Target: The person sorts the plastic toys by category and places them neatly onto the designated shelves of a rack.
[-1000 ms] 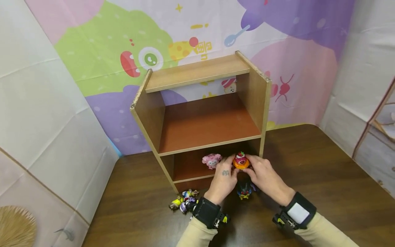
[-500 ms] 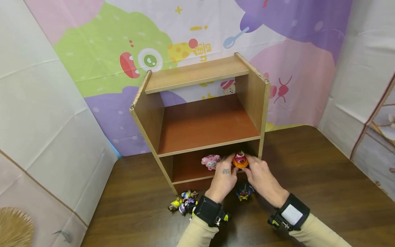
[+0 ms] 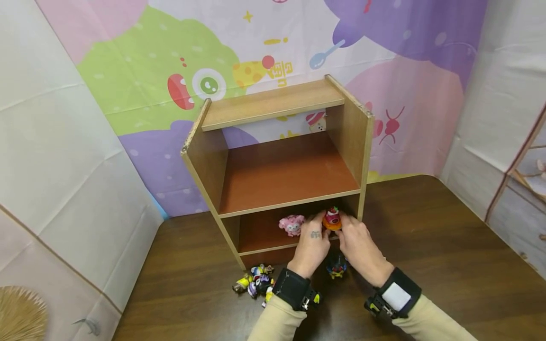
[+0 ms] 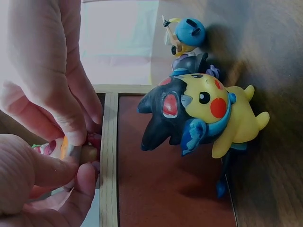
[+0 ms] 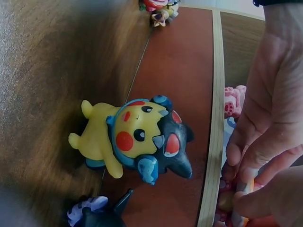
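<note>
Both hands hold a small toy figurine [image 3: 332, 219] with a red-and-pink body, a green-tipped top and an orange ring. My left hand [image 3: 313, 240] pinches its left side, and my right hand [image 3: 359, 237] its right. It is at the front edge of the lower compartment of the wooden shelf [image 3: 290, 201]; fingers hide much of it in the wrist views. A pink figurine [image 3: 292, 225] stands in that compartment, left of my left hand. Below the hands on the table, a yellow Pikachu figurine [image 4: 213, 101] in a black horned hood stands before the shelf's base.
Several small figurines [image 3: 256, 280] lie in a heap at the shelf's front left corner. A blue-topped figurine [image 4: 190, 33] and a black-and-purple one [image 5: 94, 213] are beside the Pikachu. Dark wood tabletop [image 3: 443, 237] spreads to the right. A printed cloth [image 3: 158, 57] hangs behind.
The held figurine has shifted slightly deeper toward the lower compartment. My right hand and wrist have moved a little left, and both hands keep their hold.
</note>
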`<state>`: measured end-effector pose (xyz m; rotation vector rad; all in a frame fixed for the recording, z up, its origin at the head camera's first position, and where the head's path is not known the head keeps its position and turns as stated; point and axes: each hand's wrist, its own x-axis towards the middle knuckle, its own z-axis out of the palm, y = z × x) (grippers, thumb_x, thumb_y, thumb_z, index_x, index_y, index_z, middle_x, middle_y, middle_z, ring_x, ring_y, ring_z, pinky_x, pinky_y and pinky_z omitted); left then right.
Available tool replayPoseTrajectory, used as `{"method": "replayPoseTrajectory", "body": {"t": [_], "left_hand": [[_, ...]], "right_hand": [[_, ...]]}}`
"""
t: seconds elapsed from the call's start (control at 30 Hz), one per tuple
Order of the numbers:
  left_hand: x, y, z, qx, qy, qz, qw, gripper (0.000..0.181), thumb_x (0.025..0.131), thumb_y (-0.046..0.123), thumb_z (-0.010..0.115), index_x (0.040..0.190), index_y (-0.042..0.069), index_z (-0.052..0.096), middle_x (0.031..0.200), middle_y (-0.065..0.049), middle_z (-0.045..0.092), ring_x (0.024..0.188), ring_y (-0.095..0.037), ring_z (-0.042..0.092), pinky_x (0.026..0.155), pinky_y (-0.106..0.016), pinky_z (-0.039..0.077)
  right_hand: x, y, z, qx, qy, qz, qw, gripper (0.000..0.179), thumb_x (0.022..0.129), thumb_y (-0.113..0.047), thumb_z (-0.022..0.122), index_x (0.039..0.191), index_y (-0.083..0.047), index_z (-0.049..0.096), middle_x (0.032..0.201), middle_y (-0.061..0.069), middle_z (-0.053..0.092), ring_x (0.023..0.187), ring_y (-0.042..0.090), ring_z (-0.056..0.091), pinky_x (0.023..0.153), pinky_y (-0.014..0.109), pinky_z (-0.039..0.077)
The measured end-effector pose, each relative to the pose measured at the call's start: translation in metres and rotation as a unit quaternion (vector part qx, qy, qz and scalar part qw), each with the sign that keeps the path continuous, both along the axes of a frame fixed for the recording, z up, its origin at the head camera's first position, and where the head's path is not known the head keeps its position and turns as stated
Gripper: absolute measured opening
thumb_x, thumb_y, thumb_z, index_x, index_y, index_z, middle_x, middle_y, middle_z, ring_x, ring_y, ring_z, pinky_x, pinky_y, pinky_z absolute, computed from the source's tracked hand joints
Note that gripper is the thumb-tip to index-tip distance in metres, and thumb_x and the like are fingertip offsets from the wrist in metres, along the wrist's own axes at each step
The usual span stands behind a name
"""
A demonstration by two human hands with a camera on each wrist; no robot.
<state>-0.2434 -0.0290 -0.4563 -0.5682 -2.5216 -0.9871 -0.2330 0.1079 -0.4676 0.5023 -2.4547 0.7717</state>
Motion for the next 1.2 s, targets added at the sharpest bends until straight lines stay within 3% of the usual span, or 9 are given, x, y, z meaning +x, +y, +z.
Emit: {"method": "replayPoseTrajectory", "body": {"t": [0.37,0.7,0.97,1.2], "left_hand": [[-0.001,0.006,0.001,0.001,-0.004,0.018,0.9998,0.036,0.089,-0.007,0.068,0.125,0.000,0.066,0.115,-0.017,0.070,0.110,-0.031,0.067,0.096,-0.038,0.055],[-0.002,0.007,-0.005,-0.011,0.030,0.029,0.9991,0.035,0.088,-0.009,0.068,0.122,0.000,0.064,0.112,-0.017,0.069,0.107,-0.031,0.066,0.096,-0.040,0.054],[-0.001,0.006,-0.007,-0.016,0.031,0.030,0.9990,0.036,0.090,-0.008,0.066,0.126,-0.003,0.062,0.117,-0.019,0.067,0.111,-0.034,0.064,0.099,-0.043,0.052],[0.002,0.008,-0.009,0.005,0.036,0.021,0.9991,0.041,0.090,-0.009,0.065,0.130,-0.004,0.057,0.122,-0.021,0.064,0.115,-0.034,0.063,0.100,-0.043,0.052]], "right_hand": [[-0.002,-0.002,-0.001,0.013,0.041,-0.016,0.9989,0.035,0.082,0.014,0.071,0.115,0.015,0.058,0.095,0.030,0.066,0.084,0.047,0.069,0.070,0.054,0.058],[-0.004,-0.004,-0.002,0.017,0.009,-0.030,0.9994,0.033,0.085,0.012,0.072,0.114,0.014,0.057,0.094,0.028,0.065,0.083,0.045,0.070,0.065,0.050,0.059],[-0.004,-0.005,-0.002,0.006,0.029,-0.012,0.9995,0.030,0.085,0.012,0.071,0.113,0.013,0.059,0.096,0.029,0.067,0.085,0.045,0.070,0.068,0.052,0.059],[-0.001,-0.005,-0.003,0.011,0.005,-0.025,0.9996,0.049,0.084,0.008,0.076,0.125,0.016,0.052,0.103,0.031,0.066,0.092,0.045,0.070,0.071,0.050,0.060]]}}
